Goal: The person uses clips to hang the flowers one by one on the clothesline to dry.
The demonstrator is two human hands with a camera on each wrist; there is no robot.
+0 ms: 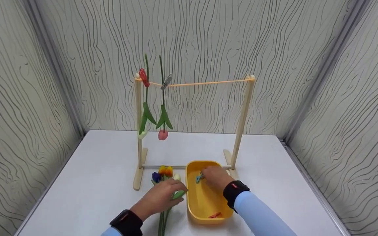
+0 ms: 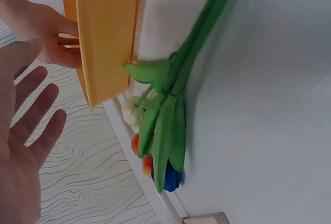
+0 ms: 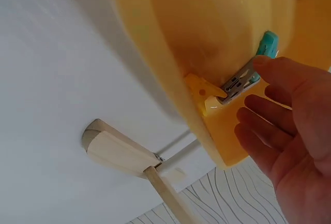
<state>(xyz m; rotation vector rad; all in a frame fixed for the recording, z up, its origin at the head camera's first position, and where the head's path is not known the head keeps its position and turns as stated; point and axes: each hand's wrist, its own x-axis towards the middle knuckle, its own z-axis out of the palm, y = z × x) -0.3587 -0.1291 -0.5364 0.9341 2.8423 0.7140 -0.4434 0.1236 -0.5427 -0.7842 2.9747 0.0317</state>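
Observation:
In the head view my left hand (image 1: 162, 195) is over a bunch of artificial tulips (image 1: 164, 209) lying on the table. The left wrist view shows its fingers spread and holding nothing, apart from the green stems (image 2: 199, 32). My right hand (image 1: 217, 177) reaches into a yellow bin (image 1: 205, 203). In the right wrist view its thumb is at the end of a grey clothespin (image 3: 238, 83), with the other fingers loosely bent. A teal clothespin (image 3: 268, 43) and a yellow clothespin (image 3: 200, 89) lie beside the grey one. A red clothespin (image 1: 215, 215) lies at the bin's near end.
Behind the bin stands a wooden frame (image 1: 241, 124) with an orange cord (image 1: 208, 83). A white tulip (image 1: 142, 134) hangs upside down from a red clothespin (image 1: 143, 77), and a pink tulip (image 1: 163, 134) from a grey clothespin (image 1: 166, 81). Patterned panels surround the white table (image 1: 100, 167).

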